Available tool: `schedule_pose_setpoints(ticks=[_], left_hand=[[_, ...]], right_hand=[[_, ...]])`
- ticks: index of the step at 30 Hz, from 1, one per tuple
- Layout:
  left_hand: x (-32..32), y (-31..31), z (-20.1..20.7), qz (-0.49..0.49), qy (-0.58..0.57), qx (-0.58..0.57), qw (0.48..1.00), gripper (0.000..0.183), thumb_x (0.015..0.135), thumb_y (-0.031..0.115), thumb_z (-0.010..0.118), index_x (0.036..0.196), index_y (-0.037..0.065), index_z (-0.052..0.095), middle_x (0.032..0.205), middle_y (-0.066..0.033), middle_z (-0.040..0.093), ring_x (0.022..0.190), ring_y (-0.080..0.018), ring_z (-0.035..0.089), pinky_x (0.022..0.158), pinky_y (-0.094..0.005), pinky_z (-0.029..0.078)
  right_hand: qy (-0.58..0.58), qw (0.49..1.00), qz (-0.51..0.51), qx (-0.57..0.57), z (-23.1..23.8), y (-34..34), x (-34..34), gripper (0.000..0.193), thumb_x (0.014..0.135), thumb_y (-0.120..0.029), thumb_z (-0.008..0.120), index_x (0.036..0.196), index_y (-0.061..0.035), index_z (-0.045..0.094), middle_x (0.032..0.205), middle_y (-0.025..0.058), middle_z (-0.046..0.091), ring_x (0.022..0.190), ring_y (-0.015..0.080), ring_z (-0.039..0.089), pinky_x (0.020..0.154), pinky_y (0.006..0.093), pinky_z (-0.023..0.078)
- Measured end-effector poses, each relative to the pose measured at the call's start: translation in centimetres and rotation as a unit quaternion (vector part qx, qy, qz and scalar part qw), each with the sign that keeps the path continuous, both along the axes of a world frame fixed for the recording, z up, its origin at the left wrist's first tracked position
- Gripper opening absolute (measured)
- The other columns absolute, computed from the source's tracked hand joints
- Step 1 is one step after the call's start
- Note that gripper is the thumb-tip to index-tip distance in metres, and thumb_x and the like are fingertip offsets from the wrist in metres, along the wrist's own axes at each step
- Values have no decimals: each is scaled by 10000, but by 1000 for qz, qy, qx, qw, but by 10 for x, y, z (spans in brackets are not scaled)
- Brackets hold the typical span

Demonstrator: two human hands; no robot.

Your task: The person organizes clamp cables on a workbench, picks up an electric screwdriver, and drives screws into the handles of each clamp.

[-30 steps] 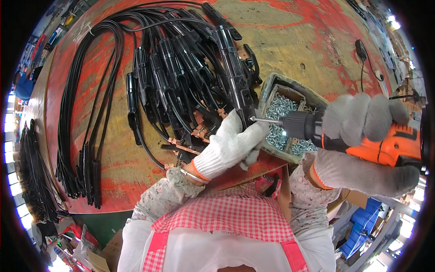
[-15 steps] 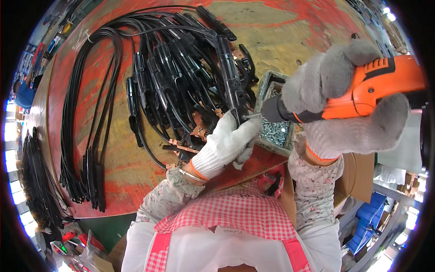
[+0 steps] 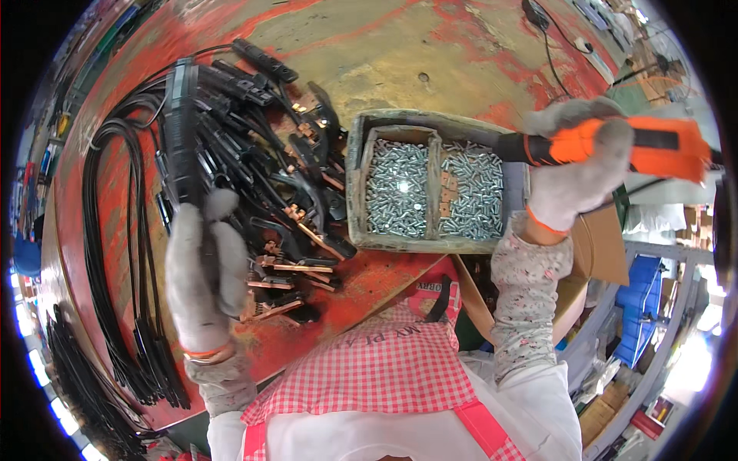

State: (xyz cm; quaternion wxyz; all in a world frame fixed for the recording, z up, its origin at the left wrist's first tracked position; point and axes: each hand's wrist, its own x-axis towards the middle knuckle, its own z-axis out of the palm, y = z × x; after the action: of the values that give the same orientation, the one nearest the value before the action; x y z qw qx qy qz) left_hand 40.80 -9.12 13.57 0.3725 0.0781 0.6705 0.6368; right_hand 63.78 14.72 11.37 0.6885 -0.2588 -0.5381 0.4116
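Note:
My left hand, in a white work glove and smeared by motion, is closed around the lower end of a long black electrode holder that points away from me. Beneath and beside it lies a pile of similar black holders with copper jaws and cables. In my right hand, also gloved, is an orange and black power screwdriver, its black nose pointing left over the right end of a worn grey screw tray. Small silver screws fill two compartments of the tray.
A bundle of looped black cables lies at the table's left, with more black cables beyond its edge. An open cardboard box stands below my right arm. A dark plug with a cord lies far right. Blue bins stand on a rack.
My left hand has moved left with the black holder, away from the screwdriver. My right hand has turned the screwdriver to lie nearly level. More of the tray now shows.

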Motion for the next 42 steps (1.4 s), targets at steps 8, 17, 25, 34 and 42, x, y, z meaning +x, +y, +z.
schedule_pose_setpoints(ticks=[8, 17, 25, 34, 42], left_hand=[[-41, -15, -12, -30, -141, 263, 954, 414, 1007, 290, 419, 1286, -16, 419, 678, -37, 510, 397, -56, 385, 369, -176, 320], [-12, 6, -20, -21, -242, 285, 927, 433, 1043, 238, 334, 1397, -9, 305, 600, 49, 306, 361, -17, 236, 301, -188, 222], [15, -8, -36, -101, -127, 33, 986, 289, 857, 108, 617, 1076, 42, 442, 564, 6, 452, 383, -73, 372, 338, -229, 247], [16, -13, -31, -109, -126, 16, 986, 593, 822, 198, 695, 1272, 11, 359, 648, -22, 506, 399, -71, 410, 336, -228, 312], [6, -24, -31, -133, -151, 28, 979, 714, 833, 261, 702, 1342, -26, 292, 681, -28, 528, 430, -71, 450, 355, -223, 355]], right_hand=[[76, 996, -38, 5, -22, 4, -26, 302, 844, -211, 605, 1031, 18, 545, 761, 143, 597, 637, 231, 563, 503, 379, 484], [7, 978, -183, 100, -54, 6, -25, 391, 853, -317, 608, 1022, 26, 528, 767, 134, 615, 636, 230, 592, 559, 372, 520], [144, 962, 230, 15, 50, -54, -45, 658, 768, -699, 521, 855, -47, 510, 594, -27, 353, 454, 91, 286, 420, 274, 238], [198, 777, 597, 27, 54, -78, -115, 814, 745, -759, 536, 1123, -38, 514, 663, -25, 377, 430, 105, 335, 376, 299, 298], [206, 815, 542, -8, 49, -95, -119, 666, 788, -579, 631, 1110, -8, 514, 669, -27, 412, 452, 84, 360, 381, 250, 281]])
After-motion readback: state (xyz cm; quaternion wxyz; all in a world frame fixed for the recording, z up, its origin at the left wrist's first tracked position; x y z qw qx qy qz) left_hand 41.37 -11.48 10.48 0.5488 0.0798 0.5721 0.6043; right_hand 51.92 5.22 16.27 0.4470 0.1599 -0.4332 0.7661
